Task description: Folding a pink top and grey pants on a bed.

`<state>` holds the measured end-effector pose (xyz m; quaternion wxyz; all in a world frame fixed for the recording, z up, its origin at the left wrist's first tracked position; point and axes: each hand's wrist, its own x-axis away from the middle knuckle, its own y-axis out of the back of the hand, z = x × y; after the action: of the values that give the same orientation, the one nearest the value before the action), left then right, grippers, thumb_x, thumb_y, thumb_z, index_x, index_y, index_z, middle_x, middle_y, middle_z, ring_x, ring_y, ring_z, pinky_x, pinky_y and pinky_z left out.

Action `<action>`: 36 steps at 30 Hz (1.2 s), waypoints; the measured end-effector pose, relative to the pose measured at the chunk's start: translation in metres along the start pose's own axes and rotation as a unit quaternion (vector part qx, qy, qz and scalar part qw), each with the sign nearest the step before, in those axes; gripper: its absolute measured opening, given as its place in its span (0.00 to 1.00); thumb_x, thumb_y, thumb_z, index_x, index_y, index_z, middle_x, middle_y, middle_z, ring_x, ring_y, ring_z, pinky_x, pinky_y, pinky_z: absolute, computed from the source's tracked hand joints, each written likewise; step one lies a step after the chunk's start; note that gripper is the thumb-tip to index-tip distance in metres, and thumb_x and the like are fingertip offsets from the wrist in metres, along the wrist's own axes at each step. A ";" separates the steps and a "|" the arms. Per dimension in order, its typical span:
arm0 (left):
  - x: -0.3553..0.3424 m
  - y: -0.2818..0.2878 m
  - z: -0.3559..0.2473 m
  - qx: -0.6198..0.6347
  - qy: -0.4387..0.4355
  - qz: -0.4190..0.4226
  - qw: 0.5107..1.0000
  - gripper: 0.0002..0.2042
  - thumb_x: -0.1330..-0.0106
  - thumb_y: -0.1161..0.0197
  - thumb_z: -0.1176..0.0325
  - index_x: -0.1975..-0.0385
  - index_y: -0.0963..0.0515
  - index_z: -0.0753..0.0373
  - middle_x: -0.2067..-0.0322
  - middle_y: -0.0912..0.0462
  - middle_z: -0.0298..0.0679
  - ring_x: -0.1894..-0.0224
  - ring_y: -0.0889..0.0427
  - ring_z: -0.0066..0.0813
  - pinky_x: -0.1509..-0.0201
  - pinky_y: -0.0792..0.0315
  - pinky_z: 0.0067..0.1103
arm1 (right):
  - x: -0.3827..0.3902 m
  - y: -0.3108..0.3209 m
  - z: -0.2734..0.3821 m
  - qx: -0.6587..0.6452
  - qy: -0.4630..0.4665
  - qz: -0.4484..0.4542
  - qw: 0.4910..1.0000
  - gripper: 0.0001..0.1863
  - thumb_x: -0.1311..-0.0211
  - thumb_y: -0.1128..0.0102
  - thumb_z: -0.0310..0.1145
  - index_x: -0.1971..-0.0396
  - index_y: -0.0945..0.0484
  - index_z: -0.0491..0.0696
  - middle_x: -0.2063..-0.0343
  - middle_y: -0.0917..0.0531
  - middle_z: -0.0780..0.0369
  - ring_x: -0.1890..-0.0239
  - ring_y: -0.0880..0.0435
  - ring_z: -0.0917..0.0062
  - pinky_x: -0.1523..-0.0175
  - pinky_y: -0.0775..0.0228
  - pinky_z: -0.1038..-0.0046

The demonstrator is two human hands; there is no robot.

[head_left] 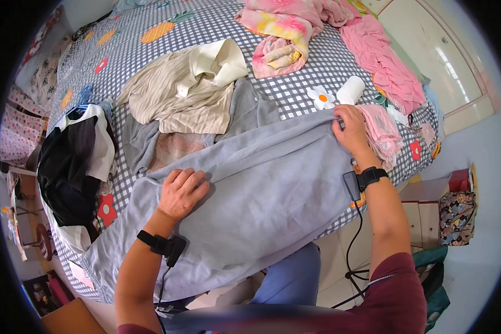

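Observation:
A large grey cloth [273, 183], its exact kind not clear, lies spread across the near edge of the bed and hangs over my lap. My left hand [181, 193] is closed on a fold toward its left part, fingers curled and their tips partly hidden. At the far right corner, my right hand [350, 131] pinches the cloth's top edge. Just beyond the cloth lies a crumpled beige ribbed garment [175, 94] with a cream belt-like piece [222, 61], on top of another grey garment [253, 106].
Black and white clothes [69, 172] with a blue hanger [83, 97] are heaped on the left. Pink fabrics [381, 61] lie at the far right, near a white roll [350, 90] and a folded pink cloth [381, 131]. A checked sheet [145, 61] covers the bed. Cables [348, 245] hang from my wrist straps.

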<state>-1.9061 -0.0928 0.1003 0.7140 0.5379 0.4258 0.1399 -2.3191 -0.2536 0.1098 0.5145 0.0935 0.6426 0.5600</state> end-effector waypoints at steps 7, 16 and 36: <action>0.009 0.006 0.002 0.032 -0.018 -0.015 0.999 0.08 0.53 0.42 0.70 0.72 0.28 0.56 0.60 0.26 0.35 0.58 0.25 0.30 0.60 0.32 0.25 | 0.015 0.006 0.005 -0.158 -0.144 -0.031 0.976 0.09 0.49 0.45 0.23 0.66 0.30 0.44 0.74 0.24 0.59 0.69 0.25 0.72 0.62 0.34 0.74; 0.014 0.022 0.028 0.018 0.235 0.038 0.971 0.20 0.48 0.37 0.57 0.62 0.32 0.64 0.68 0.25 0.39 0.65 0.26 0.38 0.54 0.39 0.30 | -0.005 -0.027 -0.022 -0.155 -0.264 0.078 0.949 0.08 0.41 0.47 0.30 0.62 0.31 0.46 0.83 0.27 0.61 0.77 0.28 0.74 0.70 0.37 0.74; 0.076 0.011 0.069 0.010 0.323 -0.009 0.946 0.03 0.39 0.48 0.71 0.71 0.31 0.62 0.74 0.25 0.42 0.68 0.26 0.42 0.60 0.36 0.30 | 0.006 -0.051 -0.035 -0.120 -0.309 0.069 0.941 0.10 0.46 0.42 0.29 0.63 0.26 0.47 0.85 0.27 0.64 0.80 0.29 0.78 0.72 0.38 0.74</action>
<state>-1.8054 -0.0838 0.0795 0.5338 0.4672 0.6401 0.2951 -2.3255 -0.2895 0.0596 0.6551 0.2440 0.3721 0.6106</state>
